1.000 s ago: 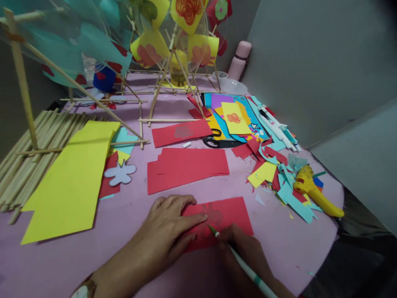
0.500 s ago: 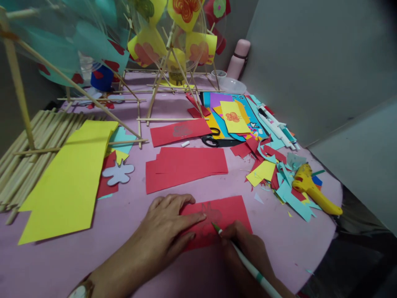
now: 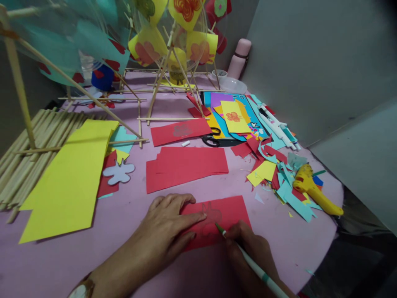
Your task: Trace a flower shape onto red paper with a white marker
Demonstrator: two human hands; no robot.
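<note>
A red paper strip [image 3: 235, 209] lies near the front of the table with a butterfly-like outline drawn on it. My left hand [image 3: 170, 223] rests on its left part, fingers spread and pressing it flat. My right hand [image 3: 248, 248] grips a green-tipped marker [image 3: 254, 267], whose tip is at the outline's right side. Just beyond lie several stacked red paper strips [image 3: 189, 165]. Behind them is another red strip [image 3: 167, 134] with a dark drawing, beside black-handled scissors [image 3: 211, 141] and a small white marker cap [image 3: 185, 144].
Yellow sheets [image 3: 68, 178] and wooden sticks [image 3: 27, 157] lie at left, near a pale flower cutout [image 3: 119, 172]. Stick frames [image 3: 170, 45] stand behind. Paper scraps [image 3: 263, 171], a yellow glue gun [image 3: 313, 190] and markers [image 3: 277, 126] are at right; a pink bottle [image 3: 238, 60] stands at the back.
My right hand and the marker tip have shifted slightly to the right along the drawing. My left hand stays in place on the red strip.
</note>
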